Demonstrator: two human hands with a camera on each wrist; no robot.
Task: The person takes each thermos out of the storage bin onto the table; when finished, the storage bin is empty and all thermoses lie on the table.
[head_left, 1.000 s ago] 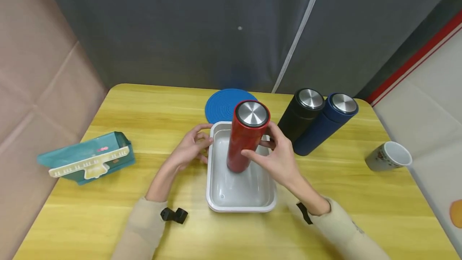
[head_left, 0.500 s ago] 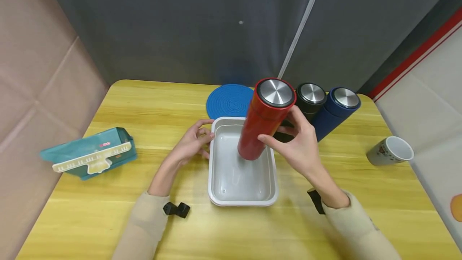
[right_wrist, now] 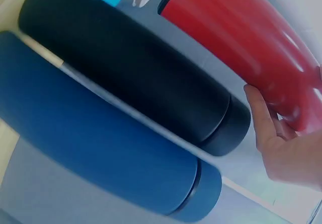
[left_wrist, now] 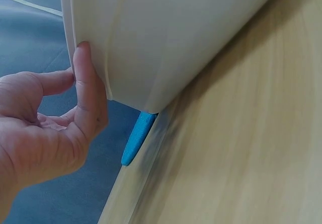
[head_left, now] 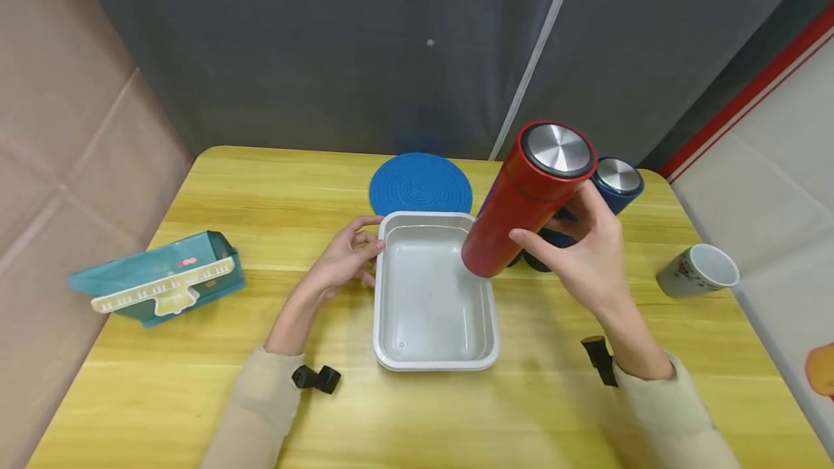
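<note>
My right hand [head_left: 589, 255] grips the red thermos flask [head_left: 521, 201], thumb in front and fingers behind. The flask is tilted, steel-topped lid up, raised above the right rim of the white plastic tub [head_left: 384, 339]. My left hand [head_left: 345, 255] holds the tub's left rim with thumb and fingertips; in the left wrist view a finger [left_wrist: 88, 83] presses the outer wall below the rim. A black flask [right_wrist: 131, 68] and a blue flask [right_wrist: 100, 128] stand beside the right hand in the right wrist view; the head view mostly hides the black one.
Behind the tub lies a round blue mat [head_left: 420, 183]. A teal bag with a cream clip [head_left: 159, 281] is at the left, and a patterned white mug [head_left: 697, 271] at the right. The wooden table [head_left: 417, 418] ends at a grey curtain.
My right hand has lifted the red flask out of the tub and moved it right, tilting it. It now covers most of the black flask. The left hand stays at the tub's rim.
</note>
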